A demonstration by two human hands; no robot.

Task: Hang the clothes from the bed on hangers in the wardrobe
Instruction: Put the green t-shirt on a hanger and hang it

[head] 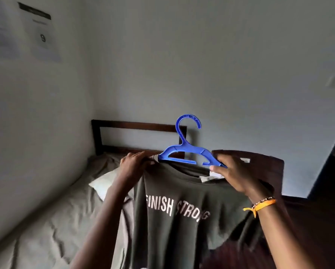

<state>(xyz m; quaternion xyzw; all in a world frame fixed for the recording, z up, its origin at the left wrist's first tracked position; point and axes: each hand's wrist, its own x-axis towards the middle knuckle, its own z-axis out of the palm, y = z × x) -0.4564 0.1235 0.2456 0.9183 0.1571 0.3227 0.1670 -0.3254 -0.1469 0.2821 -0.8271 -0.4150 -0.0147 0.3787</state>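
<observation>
A dark olive T-shirt [182,220] with pale lettering "FINISH STRONG" hangs in front of me over the bed. A blue plastic hanger [184,150] sits in its neck opening, hook upright. The hanger's left arm is inside the shirt's shoulder, while its right arm still shows above the collar. My left hand [135,164] pinches the shirt's left shoulder at the hanger's end. My right hand [232,175] grips the hanger's right arm together with the collar and its white label. The wardrobe is out of view.
The bed [52,220] with a crumpled grey-green sheet and a pale pillow [104,181] lies at the lower left, its dark wooden headboard [135,126] against the far wall. A dark wooden chair back [260,162] stands behind my right hand. Papers hang on the left wall.
</observation>
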